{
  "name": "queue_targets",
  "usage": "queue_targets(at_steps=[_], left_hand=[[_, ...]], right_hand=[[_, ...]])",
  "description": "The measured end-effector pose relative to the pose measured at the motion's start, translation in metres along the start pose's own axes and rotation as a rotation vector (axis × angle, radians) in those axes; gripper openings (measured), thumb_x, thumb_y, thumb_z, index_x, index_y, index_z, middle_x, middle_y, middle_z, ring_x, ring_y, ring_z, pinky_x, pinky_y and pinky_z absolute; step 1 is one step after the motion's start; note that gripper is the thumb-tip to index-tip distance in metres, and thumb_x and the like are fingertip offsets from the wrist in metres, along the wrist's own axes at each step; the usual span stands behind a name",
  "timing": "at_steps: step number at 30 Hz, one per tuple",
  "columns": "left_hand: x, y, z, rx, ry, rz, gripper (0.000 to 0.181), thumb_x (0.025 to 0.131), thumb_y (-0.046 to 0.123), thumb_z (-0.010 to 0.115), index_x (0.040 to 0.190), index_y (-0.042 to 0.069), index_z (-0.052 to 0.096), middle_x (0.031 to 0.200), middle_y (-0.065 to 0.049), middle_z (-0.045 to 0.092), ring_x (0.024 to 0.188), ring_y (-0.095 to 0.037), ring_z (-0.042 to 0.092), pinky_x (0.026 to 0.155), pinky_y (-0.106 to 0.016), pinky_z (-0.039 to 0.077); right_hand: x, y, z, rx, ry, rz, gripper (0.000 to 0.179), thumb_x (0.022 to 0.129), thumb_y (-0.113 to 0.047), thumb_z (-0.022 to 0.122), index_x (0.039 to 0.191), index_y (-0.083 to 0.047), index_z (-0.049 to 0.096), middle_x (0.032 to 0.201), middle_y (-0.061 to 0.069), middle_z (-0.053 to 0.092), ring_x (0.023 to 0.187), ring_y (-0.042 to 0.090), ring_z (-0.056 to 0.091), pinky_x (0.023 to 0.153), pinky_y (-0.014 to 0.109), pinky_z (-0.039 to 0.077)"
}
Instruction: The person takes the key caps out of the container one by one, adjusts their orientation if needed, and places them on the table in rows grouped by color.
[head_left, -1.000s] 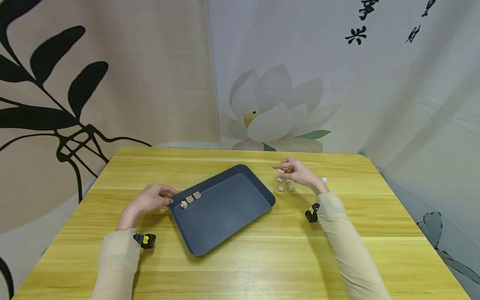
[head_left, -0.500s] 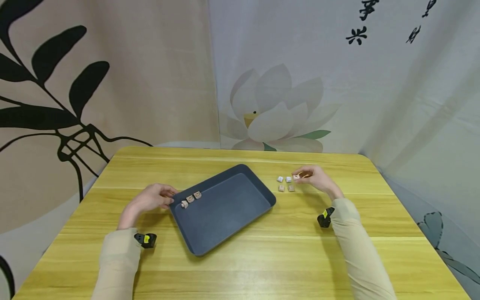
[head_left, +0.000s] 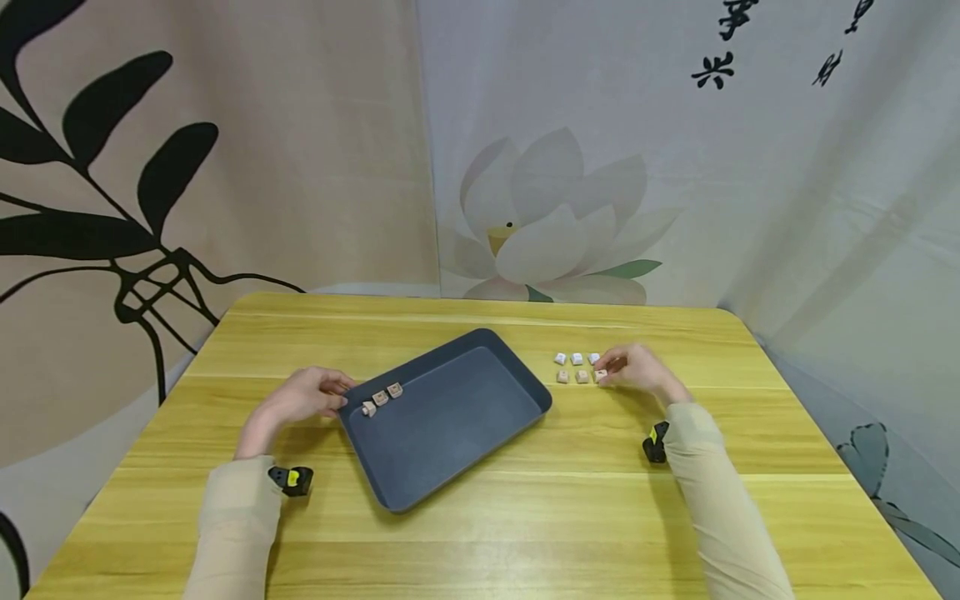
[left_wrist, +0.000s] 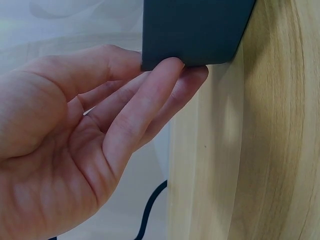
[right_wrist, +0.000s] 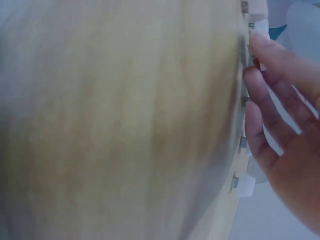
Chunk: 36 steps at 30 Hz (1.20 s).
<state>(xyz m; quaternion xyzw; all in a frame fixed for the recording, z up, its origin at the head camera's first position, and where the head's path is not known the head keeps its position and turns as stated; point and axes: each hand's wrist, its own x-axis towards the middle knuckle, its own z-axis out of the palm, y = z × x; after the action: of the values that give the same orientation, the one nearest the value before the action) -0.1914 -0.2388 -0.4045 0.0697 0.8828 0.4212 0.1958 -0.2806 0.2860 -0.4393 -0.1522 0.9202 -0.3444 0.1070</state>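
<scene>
My left hand holds the left corner of a dark grey tray; the left wrist view shows fingertips against its outer wall. Three small beige keycaps stand in a slanted row inside that corner. Right of the tray, my right hand pinches a pale keycap between thumb and fingers, low at the table. It is at the right end of a near row with two beige keycaps. Just behind stands a row of three white keycaps, the rightmost partly behind my fingers.
The wooden table carries the tray at an angle. A printed curtain hangs behind the table's far edge. Each wrist wears a small black camera, such as the right wrist camera.
My right hand has moved right, then slightly nearer, setting the keycap at the near row's end. The lone white keycap on the right is gone from its spot. My left hand and tray stay put.
</scene>
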Motion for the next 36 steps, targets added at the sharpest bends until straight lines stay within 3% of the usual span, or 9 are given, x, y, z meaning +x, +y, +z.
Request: queue_targets(at_steps=[6, 19, 23, 28, 36], left_hand=[[-0.001, 0.001, 0.001, -0.003, -0.001, 0.001, 0.033, 0.091, -0.004, 0.052, 0.123, -0.013, 0.054, 0.11, -0.03, 0.062, 0.089, -0.023, 0.066, 0.076, -0.038, 0.06], [-0.001, 0.0, 0.001, -0.019, 0.002, -0.009, 0.033, 0.091, -0.005, 0.051, 0.123, -0.013, 0.054, 0.11, -0.03, 0.061, 0.088, -0.023, 0.066, 0.076, -0.038, 0.06], [-0.001, 0.0, 0.001, -0.015, 0.008, -0.008, 0.033, 0.091, -0.005, 0.052, 0.123, -0.013, 0.053, 0.11, -0.03, 0.061, 0.088, -0.024, 0.066, 0.076, -0.037, 0.06], [0.0, 0.0, 0.001, 0.006, 0.022, 0.005, 0.033, 0.091, -0.005, 0.052, 0.123, -0.012, 0.054, 0.11, -0.03, 0.062, 0.088, -0.026, 0.067, 0.076, -0.036, 0.06], [0.002, -0.001, 0.003, 0.05, 0.052, 0.007, 0.03, 0.091, -0.004, 0.053, 0.119, -0.01, 0.057, 0.105, -0.026, 0.064, 0.084, -0.023, 0.067, 0.074, -0.034, 0.06]], right_hand=[[0.001, -0.001, 0.003, -0.004, -0.012, 0.041, 0.023, 0.076, -0.008, 0.077, 0.098, -0.003, 0.071, 0.094, 0.013, 0.069, 0.079, 0.015, 0.059, 0.071, 0.022, 0.049], [-0.001, -0.012, -0.01, -0.013, -0.034, -0.002, 0.029, 0.083, -0.012, 0.072, 0.109, -0.001, 0.066, 0.108, 0.019, 0.067, 0.09, 0.024, 0.061, 0.074, 0.025, 0.05], [0.004, -0.031, -0.018, -0.02, 0.019, -0.042, 0.029, 0.087, -0.015, 0.068, 0.112, 0.001, 0.066, 0.109, 0.019, 0.067, 0.094, 0.027, 0.062, 0.074, 0.029, 0.051], [0.016, -0.067, -0.016, -0.023, 0.072, -0.104, 0.025, 0.091, -0.024, 0.064, 0.111, -0.01, 0.069, 0.112, 0.011, 0.069, 0.1, 0.026, 0.061, 0.083, 0.039, 0.053], [0.053, -0.13, 0.02, 0.107, 0.029, -0.332, 0.019, 0.091, -0.019, 0.064, 0.106, -0.009, 0.07, 0.104, 0.012, 0.071, 0.093, 0.025, 0.066, 0.083, 0.035, 0.055]])
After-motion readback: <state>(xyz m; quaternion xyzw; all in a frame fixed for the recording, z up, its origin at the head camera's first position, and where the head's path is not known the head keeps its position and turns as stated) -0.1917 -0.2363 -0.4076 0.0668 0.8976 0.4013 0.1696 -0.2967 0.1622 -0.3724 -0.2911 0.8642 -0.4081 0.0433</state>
